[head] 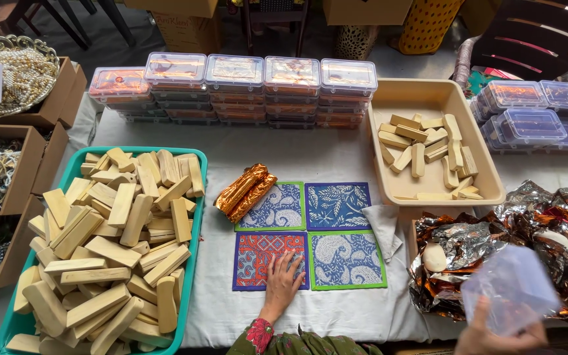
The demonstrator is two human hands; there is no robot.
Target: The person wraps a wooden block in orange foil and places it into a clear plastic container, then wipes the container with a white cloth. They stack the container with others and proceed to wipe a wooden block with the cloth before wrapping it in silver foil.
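**Left hand on a printed card, right hand lifting a clear box**

Four printed cards lie in a two-by-two block on the white-covered tabletop (336, 151). The left hand (283, 279) rests flat, fingers (288, 261) spread and open, on the red card (261, 253) at the near left of the block. The right hand (488, 335) grips a clear box (514, 289) from below, held over the crumpled foil (547, 230) at the right. A gold-wrapped bundle (246, 190) lies across the corner of the far-left card (277, 209).

To do this step well, judging from the layout: keep the palm flat so the card does not slide out of the block, and carry the box level and clear of the foil.

The green tray (195, 217) of wood blocks sits left; a beige tray (428, 95) with fewer blocks sits far right; lidded boxes (235, 75) are stacked behind.

Hard to make out: the box is motion-blurred, so its contents and whether it has a lid cannot be told. The right hand is cut off by the lower edge, and its thumb is hidden.
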